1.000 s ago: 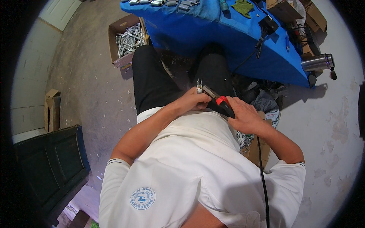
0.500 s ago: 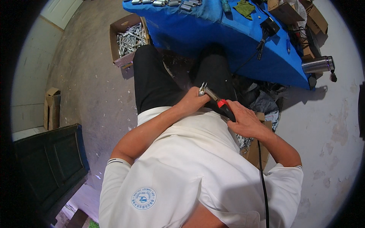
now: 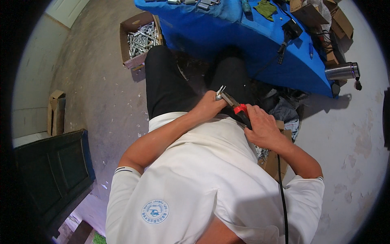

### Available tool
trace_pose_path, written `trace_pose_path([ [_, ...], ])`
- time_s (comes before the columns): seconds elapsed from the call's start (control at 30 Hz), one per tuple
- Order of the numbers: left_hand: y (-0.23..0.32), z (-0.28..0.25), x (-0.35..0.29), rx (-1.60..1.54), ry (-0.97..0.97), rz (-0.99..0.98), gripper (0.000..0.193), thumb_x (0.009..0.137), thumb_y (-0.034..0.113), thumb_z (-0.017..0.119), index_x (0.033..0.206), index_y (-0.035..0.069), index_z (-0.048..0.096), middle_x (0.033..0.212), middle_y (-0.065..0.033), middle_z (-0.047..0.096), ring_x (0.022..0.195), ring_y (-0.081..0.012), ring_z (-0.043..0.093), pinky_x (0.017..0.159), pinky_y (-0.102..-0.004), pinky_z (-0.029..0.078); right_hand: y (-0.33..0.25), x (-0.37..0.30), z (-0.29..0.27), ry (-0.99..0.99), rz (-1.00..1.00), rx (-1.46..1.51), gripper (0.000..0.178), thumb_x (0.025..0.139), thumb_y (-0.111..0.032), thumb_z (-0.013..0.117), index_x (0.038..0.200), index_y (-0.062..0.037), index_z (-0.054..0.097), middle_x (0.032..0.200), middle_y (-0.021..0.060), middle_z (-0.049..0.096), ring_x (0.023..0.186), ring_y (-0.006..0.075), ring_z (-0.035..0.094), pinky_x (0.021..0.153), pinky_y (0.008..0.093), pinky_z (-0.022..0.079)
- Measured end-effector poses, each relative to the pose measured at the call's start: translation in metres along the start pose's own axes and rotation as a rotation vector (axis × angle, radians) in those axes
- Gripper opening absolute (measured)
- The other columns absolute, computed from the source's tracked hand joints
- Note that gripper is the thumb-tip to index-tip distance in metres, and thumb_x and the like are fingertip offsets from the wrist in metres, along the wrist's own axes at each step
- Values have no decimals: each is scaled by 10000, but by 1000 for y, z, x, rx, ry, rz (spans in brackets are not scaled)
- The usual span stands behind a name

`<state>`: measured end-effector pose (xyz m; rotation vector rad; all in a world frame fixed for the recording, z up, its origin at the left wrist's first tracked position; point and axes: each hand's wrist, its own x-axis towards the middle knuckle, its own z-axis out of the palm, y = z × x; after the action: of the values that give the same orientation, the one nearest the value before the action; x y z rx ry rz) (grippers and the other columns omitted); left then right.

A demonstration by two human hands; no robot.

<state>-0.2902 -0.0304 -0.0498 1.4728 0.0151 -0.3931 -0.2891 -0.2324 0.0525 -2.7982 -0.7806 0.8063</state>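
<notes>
We are gripping the red-collared corded tool (image 3: 240, 110) in our right hand (image 3: 263, 129), while our left hand (image 3: 209, 105) is pinching a small metal part (image 3: 219, 92) over our lap, barely shifted since a second ago, so the work is continuing.

Blue-covered counter (image 3: 260, 44) at the far side, open cardboard box of metal parts (image 3: 140, 38) on the floor far left, steel flask (image 3: 342, 71) lying far right, stacked cardboard boxes (image 3: 325, 18) behind it, dark panelled door (image 3: 48, 175) near left, green cloth (image 3: 266, 8) on the counter

table (image 3: 260, 53) ahead, parts box (image 3: 140, 38) at its left, flask (image 3: 342, 71) on its right
</notes>
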Motion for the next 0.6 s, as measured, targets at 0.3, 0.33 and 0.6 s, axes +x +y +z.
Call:
trace_pose_path([
  [0.3, -5, -1, 4, -110, -48, -66, 302, 860, 199, 578, 603, 44, 543, 537, 27, 456, 511, -65, 380, 463, -281, 296, 9, 3, -6, -69, -43, 132, 596, 753, -159, 572, 1287, 53, 410, 1090, 239, 546, 1049, 393, 551, 906, 459, 442],
  [0.33, -5, -2, 4, -104, -46, -74, 299, 859, 196, 579, 604, 44, 544, 538, 28, 454, 512, -65, 378, 463, -279, 296, 9, 3, -8, -63, -50, 124, 597, 753, -160, 572, 1287, 52, 412, 1087, 237, 549, 1045, 392, 555, 904, 459, 442],
  [0.6, -2, -1, 3, -20, -54, -42, 245, 843, 179, 597, 637, 51, 566, 544, 36, 439, 518, -66, 369, 464, -277, 298, 10, -1, -12, -6, -54, 2, 616, 741, -171, 579, 1305, 6, 406, 1061, 203, 530, 1018, 380, 551, 872, 462, 442],
])
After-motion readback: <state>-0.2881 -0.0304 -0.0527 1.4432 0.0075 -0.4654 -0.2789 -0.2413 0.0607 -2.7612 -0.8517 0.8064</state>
